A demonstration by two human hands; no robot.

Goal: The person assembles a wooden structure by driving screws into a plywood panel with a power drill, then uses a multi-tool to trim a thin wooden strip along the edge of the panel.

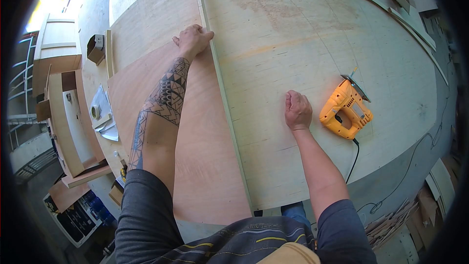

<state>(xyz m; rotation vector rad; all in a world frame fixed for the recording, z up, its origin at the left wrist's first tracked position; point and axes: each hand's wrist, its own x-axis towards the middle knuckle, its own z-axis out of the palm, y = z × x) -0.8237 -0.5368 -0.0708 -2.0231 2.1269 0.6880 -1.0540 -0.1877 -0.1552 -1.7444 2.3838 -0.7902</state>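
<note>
My left hand (194,40) is closed at the far part of a long, thin wooden strip (221,85), its thumb lying over the strip's edge. The strip runs from near my body to the far side, between a pinkish plywood sheet (195,166) on the left and a pale plywood sheet (273,68) on the right. My right hand (298,110) rests as a fist on the pale sheet, and nothing shows sticking out of it. Just right of that fist lies a yellow jigsaw (348,110) on its side, its blade end pointing away from me.
A black cord (353,161) trails from the jigsaw over the near edge. Faint curved lines mark the pale sheet. A roll of tape (95,112) sits on white paper at left, below a brown box (95,49). Scrap wood (395,230) is piled at lower right.
</note>
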